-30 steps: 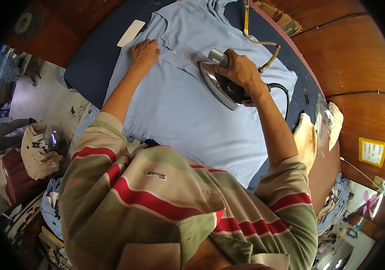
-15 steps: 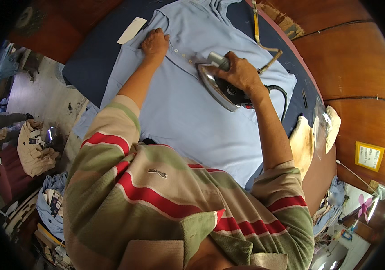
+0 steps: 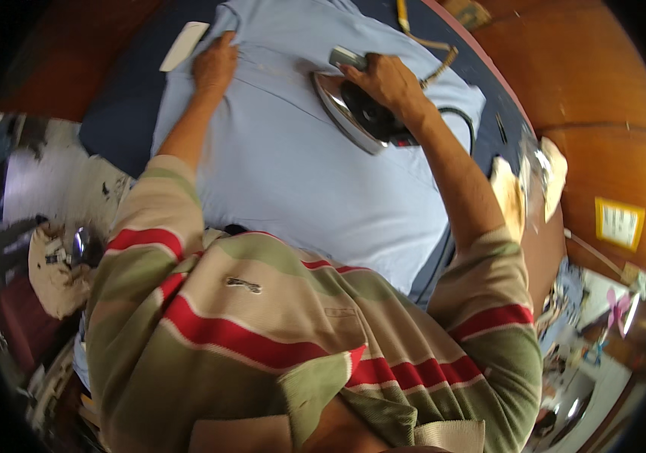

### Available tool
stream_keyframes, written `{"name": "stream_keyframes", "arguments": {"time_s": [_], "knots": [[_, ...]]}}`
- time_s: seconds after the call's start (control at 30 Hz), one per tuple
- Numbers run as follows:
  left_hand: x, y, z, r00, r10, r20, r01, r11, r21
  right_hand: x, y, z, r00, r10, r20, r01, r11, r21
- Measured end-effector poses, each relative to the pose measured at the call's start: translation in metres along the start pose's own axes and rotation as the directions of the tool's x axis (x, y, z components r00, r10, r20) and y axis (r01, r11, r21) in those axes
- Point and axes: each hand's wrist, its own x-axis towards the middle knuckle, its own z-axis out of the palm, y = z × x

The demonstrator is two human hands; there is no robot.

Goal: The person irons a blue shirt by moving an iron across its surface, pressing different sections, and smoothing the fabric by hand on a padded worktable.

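Note:
A light blue buttoned shirt [image 3: 285,162] lies spread over a dark blue padded surface [image 3: 123,113]. My right hand [image 3: 392,87] is wrapped around the grey handle of a steam iron [image 3: 347,113]. Its shiny soleplate rests on the shirt, right of the front placket. At upper left, my left hand [image 3: 215,66] has its fingers closed on the cloth near the shirt's collar end. The fingertips are slightly blurred. Just beyond that hand, a white card strip [image 3: 185,45] lies by the shirt's edge.
A dark cord [image 3: 465,121] and a tan hose [image 3: 436,72] trail at the iron's right. Cream cloth pieces [image 3: 508,189] and clear plastic lie at the right edge. Wooden panels [image 3: 595,106] stand beyond. Folded beige garments [image 3: 55,275] sit at lower left.
The whole view has shifted, so the shirt and hands appear higher and further left. Right hand and iron stay together on the shirt; the left hand stays at the cloth near the card.

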Motion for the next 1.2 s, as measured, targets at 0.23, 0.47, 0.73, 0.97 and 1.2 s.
{"name": "stream_keyframes", "arguments": {"time_s": [0.23, 0.47, 0.73, 0.97, 1.2], "knots": [[0.003, 0.003, -0.002, 0.999, 0.027, -0.042, -0.026, 0.999, 0.032, -0.082, 0.093, -0.036, 0.996, 0.090, -0.008, -0.089, 0.993, 0.076], [0.003, -0.001, -0.006, 0.999, 0.016, 0.051, -0.018, 0.999, 0.046, -0.176, 0.155, -0.032, 0.953, 0.288, 0.092, -0.287, 0.958, -0.025], [0.012, -0.013, -0.013, 0.992, -0.028, 0.122, 0.021, 0.998, 0.056, -0.161, 0.138, -0.028, 0.962, 0.215, 0.166, -0.210, 0.977, -0.045], [0.012, -0.017, -0.015, 0.992, -0.047, 0.114, 0.043, 0.998, 0.037, -0.145, 0.143, -0.022, 0.947, 0.313, 0.078, -0.313, 0.950, -0.013], [0.011, -0.016, -0.009, 0.996, -0.028, 0.083, 0.025, 0.999, 0.036, -0.151, 0.120, -0.024, 0.978, 0.128, 0.163, -0.133, 0.991, 0.018]]}}
